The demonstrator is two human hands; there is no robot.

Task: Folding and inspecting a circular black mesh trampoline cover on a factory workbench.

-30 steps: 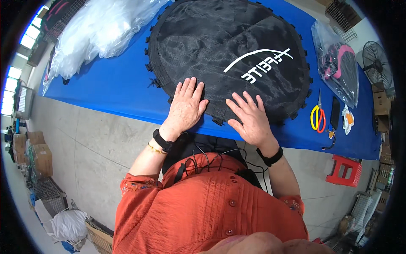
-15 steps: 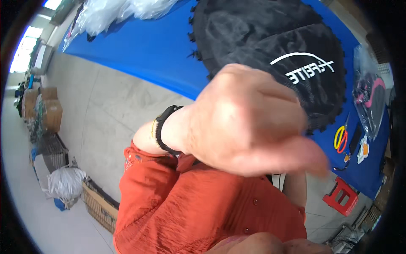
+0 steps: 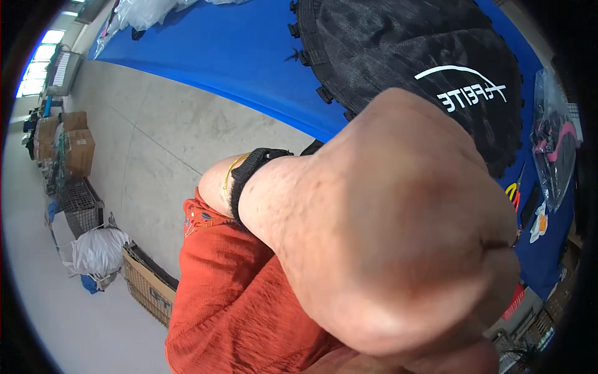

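Observation:
Very close to the camera, my left hand [image 3: 398,230] fills the middle of the picture, the back of the hand showing. Its fingers are turned away and smeared, so whether it holds anything is hidden. A black wristband [image 3: 252,181] and a thin gold bracelet [image 3: 232,177] circle that wrist, below a rolled orange-red sleeve [image 3: 230,249]. Beyond the hand lies a round black mesh mat [image 3: 398,50] with loops along its rim and white lettering. The hand covers part of the mat in view; contact cannot be made out. My right hand does not show.
A blue-covered table [image 3: 230,81] carries clear plastic [image 3: 149,12], partly hidden scissors [image 3: 513,193] and a bagged pink-and-grey item [image 3: 557,146]. Cardboard boxes [image 3: 78,149], wire crates [image 3: 81,209] and a white sack [image 3: 99,252] stand on the floor at left. A red stool [image 3: 514,302] is partly covered.
My left hand has come closer to the camera and turned, so its thumb no longer shows plainly. It now covers most of the scissors and red stool. My right forearm has gone from sight.

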